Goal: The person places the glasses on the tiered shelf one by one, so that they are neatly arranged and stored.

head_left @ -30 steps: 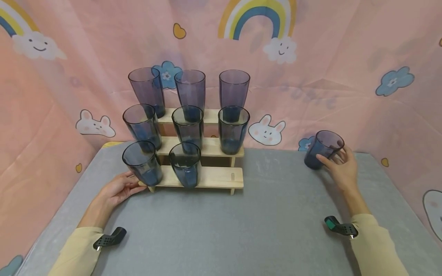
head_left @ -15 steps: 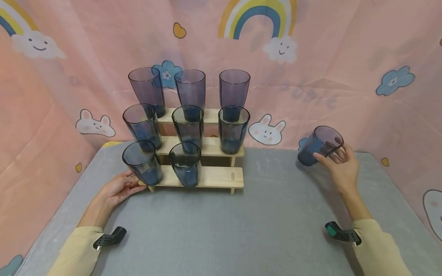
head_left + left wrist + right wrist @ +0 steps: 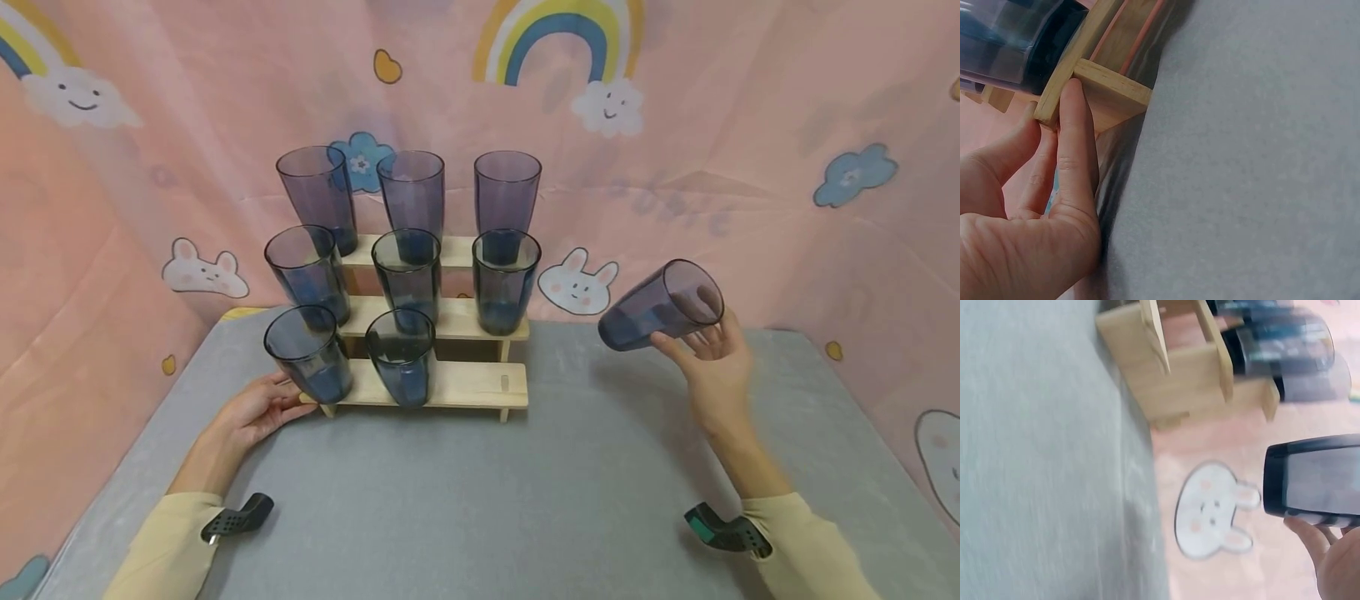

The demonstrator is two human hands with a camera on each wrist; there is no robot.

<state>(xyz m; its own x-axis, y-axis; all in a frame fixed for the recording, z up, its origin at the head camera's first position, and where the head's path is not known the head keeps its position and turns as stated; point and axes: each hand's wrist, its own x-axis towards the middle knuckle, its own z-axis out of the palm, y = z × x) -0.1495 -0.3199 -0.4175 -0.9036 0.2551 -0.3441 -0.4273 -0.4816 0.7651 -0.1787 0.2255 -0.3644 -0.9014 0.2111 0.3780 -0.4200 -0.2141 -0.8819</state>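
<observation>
My right hand (image 3: 716, 367) grips a purple-blue tumbler (image 3: 652, 308) by its side, in the air above the right of the table. The glass lies tilted, its mouth to the upper right and its thick base to the left. In the right wrist view the tumbler (image 3: 1319, 481) shows its dark base. At the left, my left hand (image 3: 258, 412) pinches the end of the lowest board of a three-step wooden stand (image 3: 468, 385); in the left wrist view, thumb and fingers (image 3: 1072, 144) meet this board end. Two tumblers (image 3: 402, 367) stand on that step, at left and middle.
Three more tumblers (image 3: 504, 287) stand on the middle step and three (image 3: 506, 196) on the top step. A grey cloth (image 3: 480, 500) covers the table. Behind it hangs a pink printed curtain (image 3: 697, 108).
My right hand has lifted the tumbler and moved it left toward the stand, tipping it further over. My left hand has stayed at the stand's corner.
</observation>
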